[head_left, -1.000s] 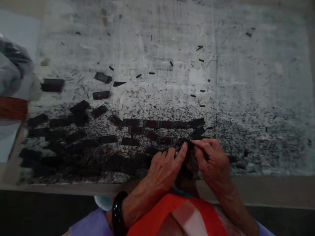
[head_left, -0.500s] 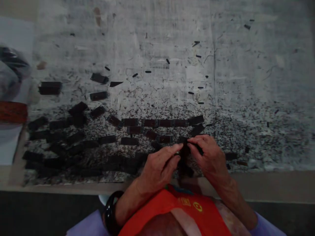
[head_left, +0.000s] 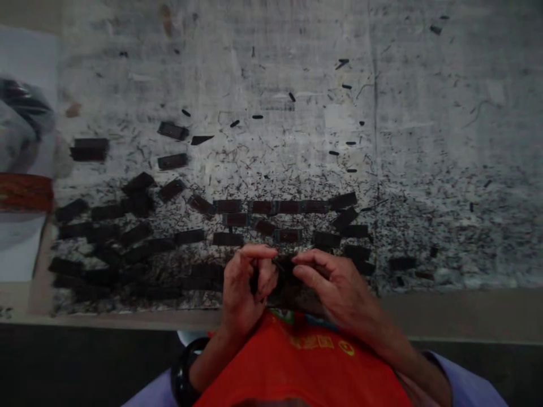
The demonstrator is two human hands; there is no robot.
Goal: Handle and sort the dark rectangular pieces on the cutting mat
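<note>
My left hand (head_left: 249,280) is at the near edge of the paper-covered table, its thumb and index finger closed on what looks like a small dark block (head_left: 278,263). Just to its right, my right hand (head_left: 343,282) has thumb and forefinger pinched, pointing left. Something dark lies in its grip, but its shape is lost in shadow. A narrow gap separates the fingertips of the two hands. Dark rectangular blocks (head_left: 288,236) lie flat in rows beyond my fingers. Another dark block (head_left: 326,239) lies just past my right hand.
Many more dark blocks (head_left: 106,212) crowd the left side, some overlapping. Black shavings (head_left: 254,186) and small slivers (head_left: 257,117) litter the stained paper (head_left: 288,39). At the far left are a reddish-brown strip (head_left: 25,192) and a dark glossy bundle (head_left: 25,107).
Both hands have moved left, and the left hand is more curled. Dark blocks beyond the right hand, covered before, now show. The view has shifted slightly.
</note>
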